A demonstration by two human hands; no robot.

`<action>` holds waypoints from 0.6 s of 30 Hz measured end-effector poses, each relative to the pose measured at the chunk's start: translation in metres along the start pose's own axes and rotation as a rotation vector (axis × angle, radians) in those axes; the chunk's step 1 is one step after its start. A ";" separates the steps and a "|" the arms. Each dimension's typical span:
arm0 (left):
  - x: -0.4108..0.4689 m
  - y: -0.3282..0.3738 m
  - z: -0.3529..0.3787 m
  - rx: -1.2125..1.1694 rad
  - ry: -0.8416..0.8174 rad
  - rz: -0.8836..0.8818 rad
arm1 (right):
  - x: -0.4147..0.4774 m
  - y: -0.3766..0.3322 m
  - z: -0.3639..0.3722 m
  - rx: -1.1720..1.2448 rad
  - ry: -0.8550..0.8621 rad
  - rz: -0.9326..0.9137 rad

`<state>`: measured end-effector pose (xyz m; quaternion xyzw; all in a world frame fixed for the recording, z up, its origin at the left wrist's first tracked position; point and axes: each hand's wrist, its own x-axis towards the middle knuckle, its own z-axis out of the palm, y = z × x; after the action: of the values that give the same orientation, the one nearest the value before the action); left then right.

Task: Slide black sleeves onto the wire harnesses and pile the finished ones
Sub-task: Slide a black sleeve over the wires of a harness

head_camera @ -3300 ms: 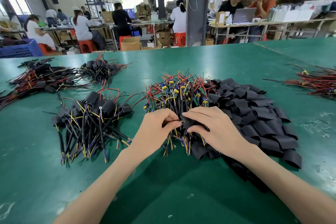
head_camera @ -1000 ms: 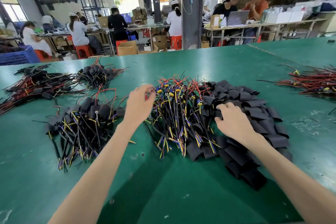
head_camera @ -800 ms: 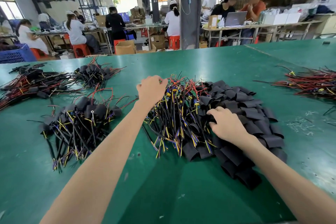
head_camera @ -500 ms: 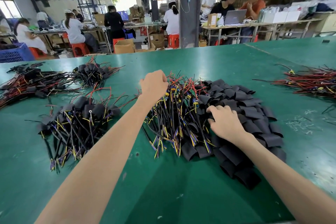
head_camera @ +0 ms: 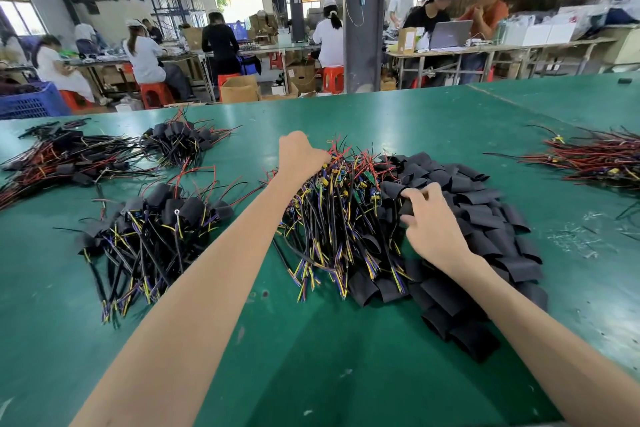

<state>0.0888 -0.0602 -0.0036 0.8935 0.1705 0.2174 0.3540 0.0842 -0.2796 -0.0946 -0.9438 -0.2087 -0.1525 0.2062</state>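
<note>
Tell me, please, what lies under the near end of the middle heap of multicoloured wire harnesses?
A few flattened black tube sleeves poke out from beneath the tips of the multicoloured wire harnesses; whatever lies deeper under them is covered.

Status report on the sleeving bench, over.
Left hand in harness pile, grip hidden. Right hand pinching a black sleeve. Nothing in the way.

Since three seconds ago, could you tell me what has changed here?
The hands parted: the left hand reached to the far end of the harness pile; the right hand moved onto the sleeve pile and pinches a black sleeve. All piles stayed put.
</note>
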 end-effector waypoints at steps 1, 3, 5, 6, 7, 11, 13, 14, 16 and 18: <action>0.000 -0.001 0.000 0.011 -0.026 0.001 | 0.000 0.000 0.000 0.019 0.019 -0.001; 0.000 -0.001 -0.001 -0.045 -0.046 0.014 | -0.001 0.000 0.000 0.053 0.047 -0.004; -0.001 0.000 -0.001 -0.138 -0.011 0.021 | -0.001 -0.001 0.001 0.085 0.043 -0.002; -0.002 0.002 -0.001 -0.176 0.017 0.024 | -0.001 -0.002 0.002 0.102 0.032 0.002; -0.003 0.004 -0.001 -0.210 0.045 0.018 | -0.001 -0.003 0.002 0.117 0.019 0.003; -0.001 0.012 -0.005 -0.408 0.102 -0.048 | -0.001 -0.007 0.002 0.147 0.017 -0.059; -0.001 0.017 -0.006 -0.438 0.244 -0.005 | -0.001 -0.009 0.000 0.171 0.011 -0.098; -0.002 0.019 -0.007 -0.462 0.309 0.015 | -0.002 -0.010 0.000 0.194 0.002 -0.117; -0.004 0.026 -0.011 -0.577 0.383 0.019 | -0.003 -0.010 -0.001 0.220 -0.020 -0.154; -0.004 0.034 -0.018 -0.700 0.445 0.014 | -0.004 -0.010 -0.001 0.227 -0.045 -0.183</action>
<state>0.0814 -0.0753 0.0310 0.6515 0.1524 0.4526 0.5894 0.0755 -0.2728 -0.0921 -0.8946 -0.3143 -0.1246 0.2923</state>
